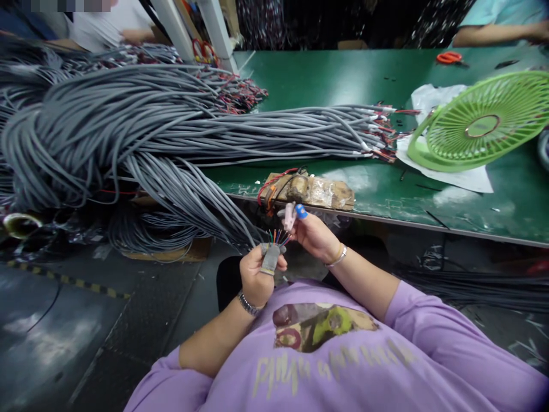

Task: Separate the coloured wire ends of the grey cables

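My left hand (257,273), with grey fabric covers on its fingers, is closed around the end of a grey cable. Thin coloured wires (275,236) fan out above its fingertips. Just to the right, my right hand (316,236) is closed, its fingers pinched where the wire tips reach it. It wears a pink finger cover (290,217) and a blue finger cover (301,212). Grey cables (201,197) run from the heap on the table down to my left hand. Exactly which wire lies between my right fingertips is hard to see.
A large heap of grey cables (86,114) covers the left of the green table (313,74). Near the edge sits a tape-wrapped block (319,191) with wires. A green fan (484,123) stands on white paper at right. Two co-workers' arms (493,34) show across the table.
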